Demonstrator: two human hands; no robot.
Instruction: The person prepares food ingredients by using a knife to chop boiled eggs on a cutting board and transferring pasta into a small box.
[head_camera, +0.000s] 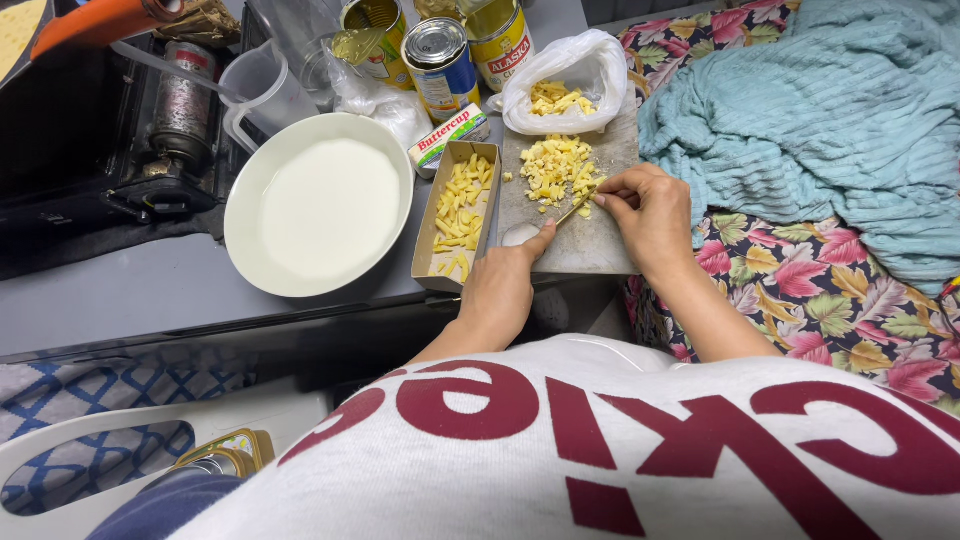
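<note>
1. Head view: the left hand (497, 290) is grasping a knife (568, 212), its grip clenched round the handle, the blade lying on the grey cutting board (590, 245).
2. The right hand (650, 215) is pinching a yellow piece (585, 211) against the blade, beside the chopped yellow pile (555, 165).
3. A cardboard tray (458, 215) of yellow strips is lying just left of the board, next to a white bowl (318, 205) on the table (120, 300).

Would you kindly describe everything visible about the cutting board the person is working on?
The cutting board is a grey, rectangular slab lying flat on the dark counter, its near edge overhanging slightly. A heap of small yellow chopped pieces sits on its far half, a white plastic bag rests at its far end, and a narrow cardboard tray lies alongside its left edge.
</note>
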